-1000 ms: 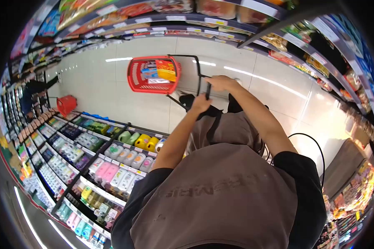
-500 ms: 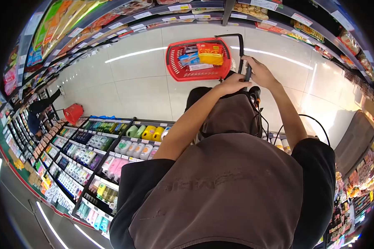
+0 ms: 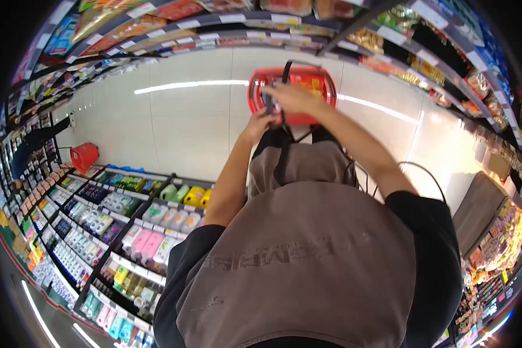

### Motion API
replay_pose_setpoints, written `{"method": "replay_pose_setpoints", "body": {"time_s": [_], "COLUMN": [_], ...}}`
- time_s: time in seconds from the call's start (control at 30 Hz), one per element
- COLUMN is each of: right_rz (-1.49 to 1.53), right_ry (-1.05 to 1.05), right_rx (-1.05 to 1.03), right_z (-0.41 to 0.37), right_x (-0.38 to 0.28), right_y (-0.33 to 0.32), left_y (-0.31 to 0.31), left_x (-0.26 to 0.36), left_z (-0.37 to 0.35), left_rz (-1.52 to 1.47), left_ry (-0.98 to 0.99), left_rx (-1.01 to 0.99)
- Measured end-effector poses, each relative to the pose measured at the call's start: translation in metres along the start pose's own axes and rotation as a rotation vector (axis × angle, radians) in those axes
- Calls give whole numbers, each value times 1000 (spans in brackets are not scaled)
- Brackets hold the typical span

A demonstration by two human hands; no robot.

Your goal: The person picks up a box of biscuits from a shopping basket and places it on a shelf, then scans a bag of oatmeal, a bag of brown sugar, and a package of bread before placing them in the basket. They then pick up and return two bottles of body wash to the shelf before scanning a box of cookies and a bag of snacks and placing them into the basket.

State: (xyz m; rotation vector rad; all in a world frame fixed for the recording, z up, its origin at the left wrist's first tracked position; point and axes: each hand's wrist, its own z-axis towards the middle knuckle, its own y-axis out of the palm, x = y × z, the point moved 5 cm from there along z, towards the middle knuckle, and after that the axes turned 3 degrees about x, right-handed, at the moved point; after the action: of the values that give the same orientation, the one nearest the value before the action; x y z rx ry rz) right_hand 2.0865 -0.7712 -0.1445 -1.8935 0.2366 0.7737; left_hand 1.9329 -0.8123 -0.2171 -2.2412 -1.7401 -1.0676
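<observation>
A red shopping basket (image 3: 300,120) is in front of me above the tiled floor, with yellow and red packs (image 3: 313,83) inside, partly covered by my arm and hand. Its long black handle (image 3: 268,104) crosses over the basket's left side. My left hand (image 3: 260,124) is closed around the lower end of the handle's grip, by the basket's near left rim. Stretched across the basket from the right, my right hand (image 3: 291,97) has its fingers closed at the upper part of the same grip. Motion blurs the fingers somewhat.
Shelves of packaged food (image 3: 226,26) curve along the far side. Shelves of bottles (image 3: 151,238) stand at near left. A second red basket (image 3: 84,156) is on the floor near a person in dark clothes (image 3: 32,145). A grey-brown panel (image 3: 478,211) stands at right.
The basket has shifted right in view and turned. Its handle has swung from the right side to the left, and both my hands have moved left with it. The right hand now reaches over the basket.
</observation>
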Motion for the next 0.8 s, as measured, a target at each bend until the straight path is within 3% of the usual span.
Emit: {"method": "replay_pose_setpoints", "body": {"time_s": [0.03,0.1,0.13,0.17,0.3,0.37,0.43,0.5,0.53,0.6,0.63,0.7,0.8], "right_rz": [59,266,352,340,386,311,152,172,168,572,568,614,517], "right_ry": [17,85,69,105,325,421,555,634,623,876,871,933,967], "right_rx": [37,150,249,290,-93,-197,-5,271,279,288,281,332,346], "right_z": [5,14,19,12,-19,-23,-47,-62,-66,-88,-94,-115,-135], "right_x": [-17,-29,-30,-41,-44,-2,6,39,47,61,61,68,77], "right_y": [9,46,76,83,136,168,133,135,130,135,136,145,175], "left_y": [-36,-64,-108,-113,-128,-123,-134,-146,-143,-140,-141,-144,-134], "left_x": [-18,-6,-37,-35,-26,-11,-2,-7,-6,-9,-10,-18,-24], "left_z": [9,-20,-5,-14,-15,-23,-16,1,6,6,6,20,9], "left_rz": [127,69,55,-149,-26,-5,215,222,278,453,445,821,985], "left_ry": [28,104,38,-19,-88,-43,-92,-101,-119,-87,-87,192,123], "left_rx": [107,245,256,363,329,372,370,331,262,184,190,94,222]}}
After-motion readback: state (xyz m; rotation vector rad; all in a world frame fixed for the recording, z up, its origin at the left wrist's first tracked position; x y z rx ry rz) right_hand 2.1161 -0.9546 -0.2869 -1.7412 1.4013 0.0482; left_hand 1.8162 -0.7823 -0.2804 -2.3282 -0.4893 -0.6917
